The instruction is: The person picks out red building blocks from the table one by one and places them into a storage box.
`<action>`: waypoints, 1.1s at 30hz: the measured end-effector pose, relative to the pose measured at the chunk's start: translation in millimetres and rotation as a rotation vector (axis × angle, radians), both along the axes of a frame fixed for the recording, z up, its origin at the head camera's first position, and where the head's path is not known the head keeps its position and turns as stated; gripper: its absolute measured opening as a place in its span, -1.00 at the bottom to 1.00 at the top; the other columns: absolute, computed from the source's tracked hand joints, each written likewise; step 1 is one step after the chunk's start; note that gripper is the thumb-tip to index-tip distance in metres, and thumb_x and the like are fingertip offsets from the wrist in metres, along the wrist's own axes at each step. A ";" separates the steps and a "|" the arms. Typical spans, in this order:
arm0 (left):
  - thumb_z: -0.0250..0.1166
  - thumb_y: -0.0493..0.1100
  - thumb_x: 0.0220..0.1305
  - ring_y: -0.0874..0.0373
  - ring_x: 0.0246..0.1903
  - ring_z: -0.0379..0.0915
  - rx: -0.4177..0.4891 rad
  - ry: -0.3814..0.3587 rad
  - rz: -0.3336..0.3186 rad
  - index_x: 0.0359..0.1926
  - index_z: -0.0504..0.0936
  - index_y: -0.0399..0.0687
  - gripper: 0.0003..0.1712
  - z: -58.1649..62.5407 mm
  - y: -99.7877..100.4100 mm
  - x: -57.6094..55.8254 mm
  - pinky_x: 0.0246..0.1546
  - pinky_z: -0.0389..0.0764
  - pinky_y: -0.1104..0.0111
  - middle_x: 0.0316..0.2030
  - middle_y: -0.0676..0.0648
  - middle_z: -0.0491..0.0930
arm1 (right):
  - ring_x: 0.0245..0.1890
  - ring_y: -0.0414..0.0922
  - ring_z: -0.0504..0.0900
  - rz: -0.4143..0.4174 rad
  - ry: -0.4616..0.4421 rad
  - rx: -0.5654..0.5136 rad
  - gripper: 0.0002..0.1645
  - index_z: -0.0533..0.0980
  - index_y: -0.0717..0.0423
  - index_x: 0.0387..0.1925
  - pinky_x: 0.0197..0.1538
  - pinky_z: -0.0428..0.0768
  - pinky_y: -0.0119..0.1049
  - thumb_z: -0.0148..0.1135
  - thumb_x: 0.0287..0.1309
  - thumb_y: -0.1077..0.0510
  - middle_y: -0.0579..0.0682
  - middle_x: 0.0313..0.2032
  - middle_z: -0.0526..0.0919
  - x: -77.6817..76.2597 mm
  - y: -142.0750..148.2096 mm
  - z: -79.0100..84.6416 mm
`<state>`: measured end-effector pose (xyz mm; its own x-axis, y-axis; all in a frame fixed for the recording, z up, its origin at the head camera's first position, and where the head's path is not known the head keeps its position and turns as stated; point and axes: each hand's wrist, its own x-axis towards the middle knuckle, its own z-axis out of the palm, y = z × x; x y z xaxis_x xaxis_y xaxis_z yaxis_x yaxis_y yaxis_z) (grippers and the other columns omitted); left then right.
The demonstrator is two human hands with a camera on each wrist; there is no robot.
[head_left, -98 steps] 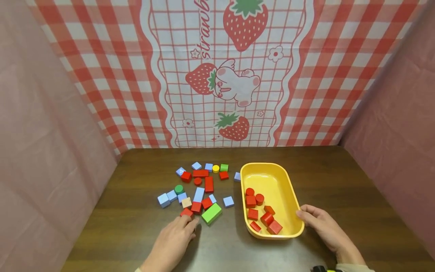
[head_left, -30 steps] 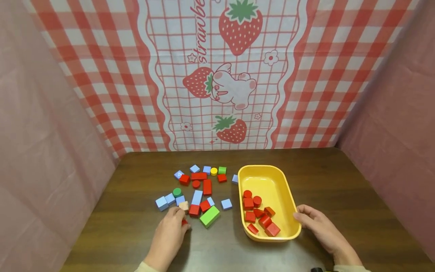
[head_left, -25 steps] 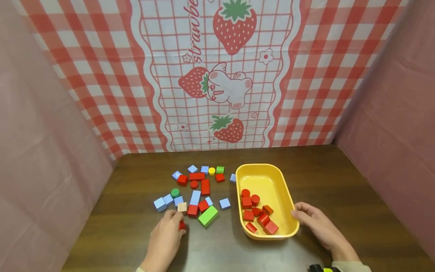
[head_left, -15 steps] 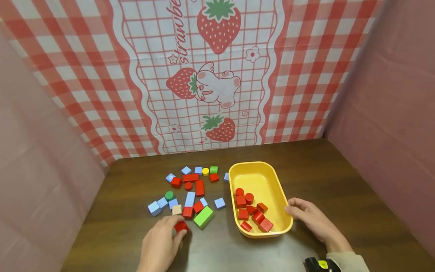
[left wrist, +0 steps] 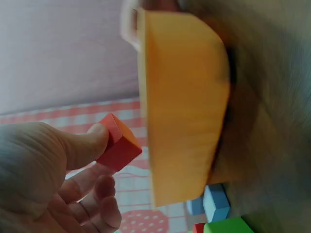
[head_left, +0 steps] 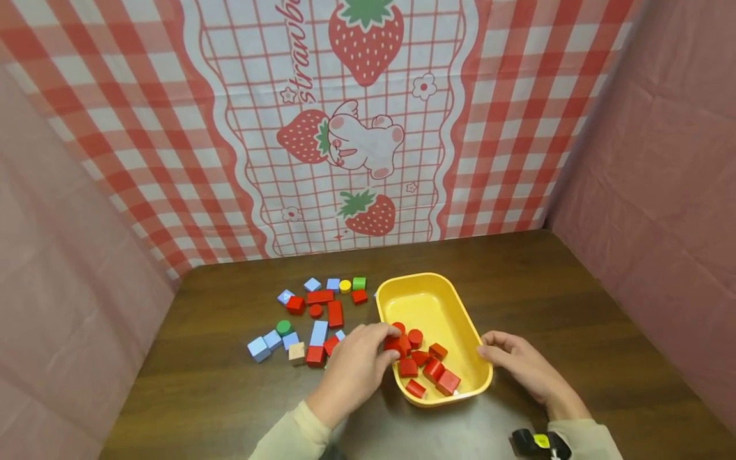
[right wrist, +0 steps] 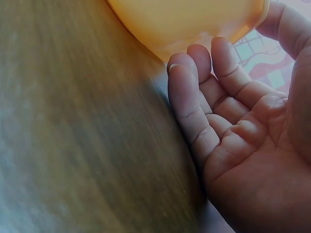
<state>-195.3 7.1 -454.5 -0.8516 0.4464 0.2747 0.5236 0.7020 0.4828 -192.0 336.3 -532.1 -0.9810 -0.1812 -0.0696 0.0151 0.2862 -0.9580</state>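
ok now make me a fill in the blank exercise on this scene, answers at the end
1. The left hand pinches a ____ block with its thumb and fingers.
2. In the head view, the right hand holds the ____ tray by its rim.
3. The round piece nearest the leftmost blue block is ____.
4. In the farthest row, the yellow disc sits between the green block and a ____ square piece.

Missing words: red, yellow, green, blue.

On the red-and-white checked cloth with printed strawberries [head_left: 359,134], the red letters "strawb" [head_left: 299,54] stand sideways; the upper edge of the head view cuts the rest. One light-blue square block [head_left: 285,297] carries a white sign, too small to read surely.
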 end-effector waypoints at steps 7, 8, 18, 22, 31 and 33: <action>0.44 -0.07 0.19 0.19 -0.26 0.43 -0.066 -0.081 0.073 0.00 0.64 0.05 -0.65 -9.0 29.1 -46.2 -0.20 0.62 0.25 -0.16 0.08 0.64 | -0.34 -0.10 0.53 0.013 0.019 -0.007 -0.71 0.49 0.39 -0.23 -0.29 0.50 -0.34 0.19 0.32 0.15 0.15 -0.37 0.60 1.2 -1.4 1.6; 0.43 -0.06 0.20 0.18 -0.26 0.43 -0.076 -0.081 0.080 0.01 0.63 0.05 -0.65 -10.6 32.0 -51.7 -0.19 0.63 0.24 -0.16 0.07 0.64 | -0.34 -0.09 0.53 0.010 0.019 -0.003 -0.71 0.49 0.38 -0.23 -0.28 0.50 -0.34 0.19 0.32 0.14 0.15 -0.37 0.60 1.4 -0.8 1.8; 0.30 -0.07 0.34 0.14 -0.40 0.43 -0.309 0.020 0.153 -0.04 0.65 0.06 -0.79 -25.3 38.1 -84.2 -0.41 0.62 0.25 -0.34 0.05 0.66 | -0.31 -0.05 0.55 0.018 0.004 -0.030 -0.72 0.48 0.39 -0.19 -0.24 0.53 -0.34 0.16 0.34 0.16 0.17 -0.35 0.60 -2.1 -2.6 1.3; 0.25 -0.18 0.34 0.13 -0.50 0.43 -0.369 0.027 0.174 -0.19 0.69 0.09 -0.90 -26.8 39.1 -87.6 -0.54 0.60 0.24 -0.46 0.06 0.63 | -0.31 -0.06 0.55 0.026 0.012 -0.040 -0.70 0.46 0.43 -0.19 -0.22 0.52 -0.37 0.15 0.35 0.17 0.16 -0.35 0.59 -2.6 -4.0 3.5; 0.24 -0.19 0.34 0.08 -0.45 0.42 -0.501 0.135 0.167 -0.38 0.75 0.08 -0.80 -33.5 44.9 -80.5 -0.52 0.62 0.20 -0.47 0.02 0.62 | -0.26 -0.05 0.55 0.007 -0.022 -0.010 -0.71 0.48 0.38 -0.18 -0.16 0.49 -0.37 0.15 0.34 0.15 0.14 -0.33 0.61 -1.2 -6.2 1.3; 0.23 -0.18 0.36 0.07 -0.44 0.42 -0.514 0.162 0.172 -0.35 0.76 0.07 -0.81 -34.5 45.9 -79.2 -0.50 0.62 0.20 -0.42 0.01 0.61 | -0.25 -0.05 0.54 -0.001 -0.018 0.006 -0.71 0.48 0.36 -0.17 -0.15 0.48 -0.37 0.15 0.34 0.14 0.15 -0.32 0.61 -1.1 -5.5 0.6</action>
